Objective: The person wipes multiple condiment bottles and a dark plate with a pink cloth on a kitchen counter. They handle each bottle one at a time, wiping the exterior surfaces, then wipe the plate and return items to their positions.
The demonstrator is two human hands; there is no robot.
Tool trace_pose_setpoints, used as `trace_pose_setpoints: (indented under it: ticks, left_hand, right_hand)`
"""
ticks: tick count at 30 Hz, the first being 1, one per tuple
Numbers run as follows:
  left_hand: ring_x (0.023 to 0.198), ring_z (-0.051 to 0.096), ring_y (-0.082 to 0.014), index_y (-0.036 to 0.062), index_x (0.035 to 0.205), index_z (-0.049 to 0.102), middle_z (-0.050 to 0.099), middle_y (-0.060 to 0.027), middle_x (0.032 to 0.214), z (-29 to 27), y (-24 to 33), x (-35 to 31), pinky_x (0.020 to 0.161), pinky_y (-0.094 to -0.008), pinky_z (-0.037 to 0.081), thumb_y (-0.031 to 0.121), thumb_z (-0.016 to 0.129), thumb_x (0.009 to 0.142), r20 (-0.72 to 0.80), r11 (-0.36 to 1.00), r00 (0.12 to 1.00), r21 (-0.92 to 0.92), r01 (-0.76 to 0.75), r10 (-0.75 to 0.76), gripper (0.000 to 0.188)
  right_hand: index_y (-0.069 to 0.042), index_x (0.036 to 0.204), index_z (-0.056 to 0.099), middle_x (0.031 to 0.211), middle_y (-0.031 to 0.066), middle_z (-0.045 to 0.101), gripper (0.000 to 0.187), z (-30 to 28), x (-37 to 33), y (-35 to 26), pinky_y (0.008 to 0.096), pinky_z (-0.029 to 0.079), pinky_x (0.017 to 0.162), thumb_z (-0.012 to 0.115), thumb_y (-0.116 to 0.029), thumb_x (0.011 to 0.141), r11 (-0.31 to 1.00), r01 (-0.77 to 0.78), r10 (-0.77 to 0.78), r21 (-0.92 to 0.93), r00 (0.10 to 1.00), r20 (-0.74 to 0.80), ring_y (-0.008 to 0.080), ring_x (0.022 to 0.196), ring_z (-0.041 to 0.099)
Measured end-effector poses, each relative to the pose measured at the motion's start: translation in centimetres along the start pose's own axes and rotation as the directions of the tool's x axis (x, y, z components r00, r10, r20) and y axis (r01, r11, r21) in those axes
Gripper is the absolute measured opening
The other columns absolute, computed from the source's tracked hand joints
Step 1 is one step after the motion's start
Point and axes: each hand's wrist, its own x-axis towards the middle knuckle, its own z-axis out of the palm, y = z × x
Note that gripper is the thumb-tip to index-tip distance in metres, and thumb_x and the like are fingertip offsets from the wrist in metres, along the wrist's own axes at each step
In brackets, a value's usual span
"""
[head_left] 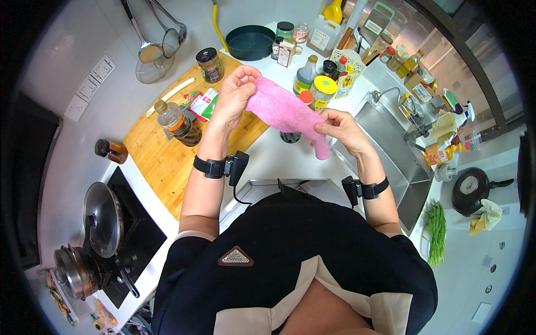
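A pink cloth (283, 109) is stretched between my hands in the air, above the counter near the cutting board's right edge. My left hand (235, 94) pinches its upper left corner between thumb and fingers. At the other side my right hand (345, 132) grips the cloth's right edge, and a loose end dangles below those fingers. Behind the cloth stand a yellow-lidded jar (324, 92) and a sauce bottle (305, 75). A small dark round object (290, 137) on the counter is partly hidden under the cloth.
The wooden cutting board (153, 162) holds a brown-liquid bottle (178, 124), a dark-lidded jar (210, 65) and a green-white packet (205, 104). Right lies the steel sink (385, 137), with green vegetables (435, 231) nearer me. A lidded pan (104, 219) sits on the left cooktop (146, 234).
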Motion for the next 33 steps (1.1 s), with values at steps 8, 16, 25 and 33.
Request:
trace_pose_setpoints:
  ticks: [8, 16, 25, 33]
  left_hand:
    - [0.092, 0.058, -0.0091, 0.0035, 0.113, 0.063, 0.064, 0.0008, 0.098, 2.3, -2.0, -1.6, 0.083, -0.0254, 0.048, 0.006, 0.064, 0.088, 0.035, 0.845, 0.998, 0.531, -0.067, 0.058, 0.025]
    - [0.086, 0.066, -0.0124, 0.0009, 0.11, 0.069, 0.071, -0.0034, 0.094, 3.1, -5.0, -3.4, 0.078, -0.0275, 0.053, 0.02, 0.061, 0.097, -0.019, 0.884, 0.954, 0.372, 0.284, -0.299, 0.024]
    - [0.09, 0.065, -0.0209, -0.0013, 0.115, 0.065, 0.068, -0.0146, 0.098, 5.3, -11.7, 2.9, 0.08, -0.0332, 0.051, 0.035, 0.048, 0.103, -0.057, 0.87, 0.996, 0.492, -0.037, 0.074, 0.042]
    - [0.117, 0.056, -0.0208, 0.0024, 0.136, 0.053, 0.06, -0.0114, 0.13, 4.3, -17.1, 2.6, 0.098, -0.0344, 0.045, 0.05, 0.029, 0.106, -0.115, 0.954, 0.966, 0.168, 0.249, -0.232, 0.061]
  right_hand:
    - [-0.005, 0.127, 0.056, 0.114, 0.0042, 0.065, 0.029, 1.4, 0.5, -1.4, 0.026, 0.049, 0.091, 0.059, -0.016, 0.1, 0.857, -0.02, -0.012, 0.515, 0.998, 0.058, 0.0116, 0.1, 0.063]
    - [-0.005, 0.127, 0.063, 0.117, 0.0034, 0.067, 0.03, 0.6, 2.1, -1.6, 0.0281, 0.052, 0.088, 0.055, -0.021, 0.102, 0.996, 0.091, -0.092, -0.011, 0.996, -0.024, 0.0097, 0.103, 0.062]
    - [-0.002, 0.146, 0.041, 0.137, 0.0177, 0.053, 0.063, 1.3, 6.8, 7.0, 0.037, 0.039, 0.106, 0.055, -0.042, 0.1, 0.972, 0.188, -0.219, -0.141, 0.942, -0.255, 0.0282, 0.127, 0.051]
    - [0.002, 0.134, 0.049, 0.124, 0.0206, 0.058, 0.056, 1.6, 9.3, 11.1, 0.0399, 0.041, 0.1, 0.058, -0.039, 0.096, 0.896, 0.286, -0.4, -0.339, 0.852, -0.338, 0.033, 0.116, 0.056]
